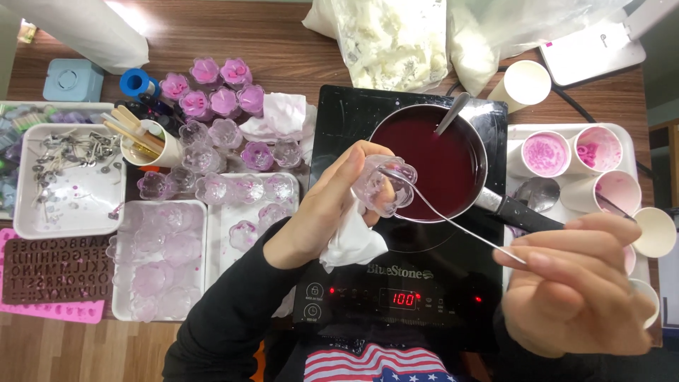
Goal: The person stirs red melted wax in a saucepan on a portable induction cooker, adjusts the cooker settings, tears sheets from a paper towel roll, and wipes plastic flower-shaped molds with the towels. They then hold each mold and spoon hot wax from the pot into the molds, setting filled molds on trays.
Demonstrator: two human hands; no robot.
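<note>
My left hand [322, 212] holds a clear flower-shaped glass cup [384, 185] tilted on its side, with a white tissue [351, 240] bunched under the palm. My right hand [576, 286] pinches the handle end of a thin metal spoon [453, 219], whose bowl reaches into the mouth of the cup. Both are above the black induction cooktop [410, 283]. Just behind the cup sits a steel saucepan [438, 159] full of dark red liquid, with another spoon [453, 113] leaning in it and its black handle [523, 216] pointing right.
Left of the cooktop are white trays [212, 212] with several clear and purple flower cups, a tray of wicks [67, 177], a paper cup with wooden sticks [145, 145] and a brown letter mould [53, 265]. Paper cups with pink residue [580, 159] stand right; bags of white wax [396, 39] behind.
</note>
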